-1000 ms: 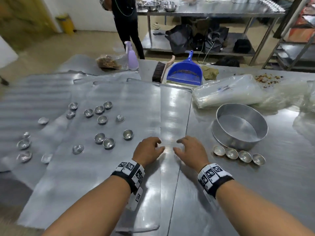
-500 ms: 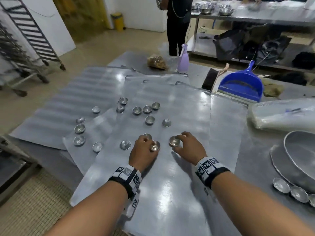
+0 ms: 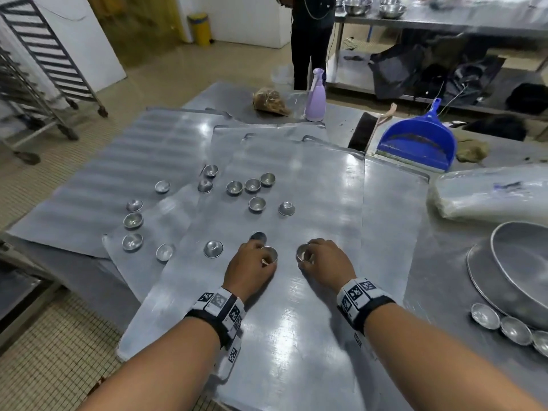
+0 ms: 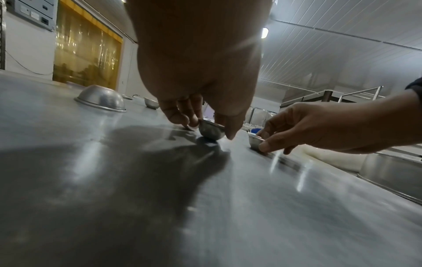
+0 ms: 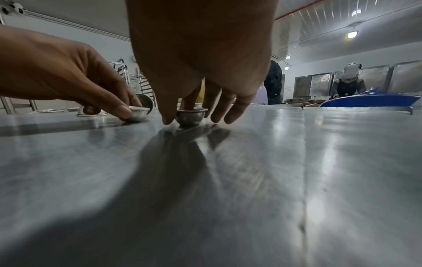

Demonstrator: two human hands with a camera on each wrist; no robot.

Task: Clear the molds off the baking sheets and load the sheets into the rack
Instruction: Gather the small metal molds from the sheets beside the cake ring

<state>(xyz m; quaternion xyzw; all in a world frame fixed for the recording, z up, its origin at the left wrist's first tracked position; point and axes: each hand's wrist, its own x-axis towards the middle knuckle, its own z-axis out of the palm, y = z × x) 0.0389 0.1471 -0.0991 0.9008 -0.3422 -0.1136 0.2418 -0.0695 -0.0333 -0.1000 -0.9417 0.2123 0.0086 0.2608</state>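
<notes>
Several flat metal baking sheets [image 3: 296, 336] lie overlapping on the steel table. Small round metal molds [image 3: 256, 204] are scattered over them, some upside down. My left hand [image 3: 262, 259] pinches one upright mold [image 3: 271, 253] between thumb and fingers, shown tilted in the left wrist view [image 4: 211, 131]. My right hand [image 3: 310, 258] holds another mold [image 3: 303, 252] by its rim, with a finger inside the cup [image 5: 189, 117]. Both molds are low over the top sheet. One more mold [image 3: 258, 236] lies just beyond my left fingers. The wheeled rack [image 3: 44, 63] stands far left.
A round cake pan [image 3: 522, 262] sits at the right with a row of molds [image 3: 486, 315] beside it. A blue dustpan [image 3: 415, 140], a brush, a lilac spray bottle [image 3: 315, 96] and a plastic bag [image 3: 489, 194] lie behind. A person [image 3: 311, 40] stands beyond the table.
Both hands moved from the bare sheet edge leftward to the nearest molds, and each has taken hold of one. The view has swung left, bringing the rack into sight.
</notes>
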